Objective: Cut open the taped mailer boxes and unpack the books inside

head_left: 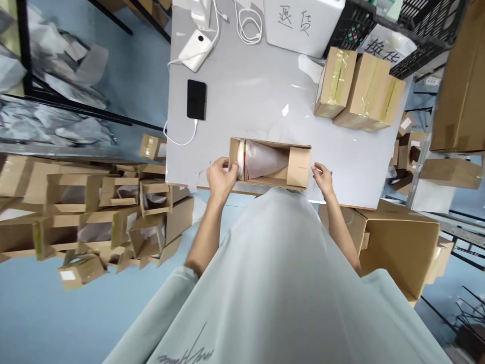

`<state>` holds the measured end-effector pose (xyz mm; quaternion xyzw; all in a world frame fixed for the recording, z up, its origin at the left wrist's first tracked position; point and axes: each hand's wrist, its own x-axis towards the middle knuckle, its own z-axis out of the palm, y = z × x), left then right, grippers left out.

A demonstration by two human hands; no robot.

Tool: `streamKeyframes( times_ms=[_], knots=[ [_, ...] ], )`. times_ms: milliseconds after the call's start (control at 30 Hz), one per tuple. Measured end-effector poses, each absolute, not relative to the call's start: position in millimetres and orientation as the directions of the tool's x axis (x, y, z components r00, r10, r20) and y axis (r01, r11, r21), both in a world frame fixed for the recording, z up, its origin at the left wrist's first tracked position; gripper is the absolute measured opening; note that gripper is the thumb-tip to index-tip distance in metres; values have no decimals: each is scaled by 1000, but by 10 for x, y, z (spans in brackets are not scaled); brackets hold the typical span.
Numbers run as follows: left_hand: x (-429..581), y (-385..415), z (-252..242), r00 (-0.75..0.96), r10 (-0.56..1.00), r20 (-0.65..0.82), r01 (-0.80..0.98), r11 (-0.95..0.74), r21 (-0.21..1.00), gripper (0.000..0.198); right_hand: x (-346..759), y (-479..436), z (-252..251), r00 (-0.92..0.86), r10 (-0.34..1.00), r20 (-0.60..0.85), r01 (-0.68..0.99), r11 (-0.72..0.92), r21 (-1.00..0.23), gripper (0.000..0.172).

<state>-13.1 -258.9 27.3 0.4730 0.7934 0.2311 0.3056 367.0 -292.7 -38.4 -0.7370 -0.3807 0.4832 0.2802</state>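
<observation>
An open cardboard box (299, 174) lies lengthwise at the table's front edge, right against my shirt. Inside it rests a pale pinkish, cone-shaped wrapped item (265, 159) with a white end and a coloured band at the left. At the box's left end, my left hand (223, 178) pinches the cardboard wall, thumb on the inner side. Just off the right end hovers my right hand (323, 179), its fingers loosely bent and nothing visible in them. A folded-in flap covers the right part of the box.
Taped cartons (361, 91) stand at the table's back right, beside a white bin (303, 25) and black crates. A black phone (196, 99) on a cable and a white power bank (196, 50) lie at left. Stacked open boxes (71, 194) fill the left side; a large carton (397, 253) stands right.
</observation>
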Motion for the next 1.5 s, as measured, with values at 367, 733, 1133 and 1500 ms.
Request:
streamKeyframes(
  times_ms=[367, 733, 1133, 1500],
  knots=[
    [180, -2564, 229, -232, 913, -335, 436, 406, 803, 13, 3404, -3210, 419, 381, 825, -418, 516, -565, -643, 101],
    [2, -2409, 87, -167, 958, -232, 418, 282, 864, 15, 3034, -2971, 445, 407, 817, -408, 601, -576, -554, 92],
    [306, -2349, 824, 154, 984, -88, 694, -44, 719, 50, 2836, -3025, 481, 256, 913, -318, 817, -380, -433, 66],
    [866, -2105, 536, -75, 885, -460, 947, 207, 243, 52, 2774, -3333, 228, 110, 977, -182, 739, -203, -642, 51]
  ],
)
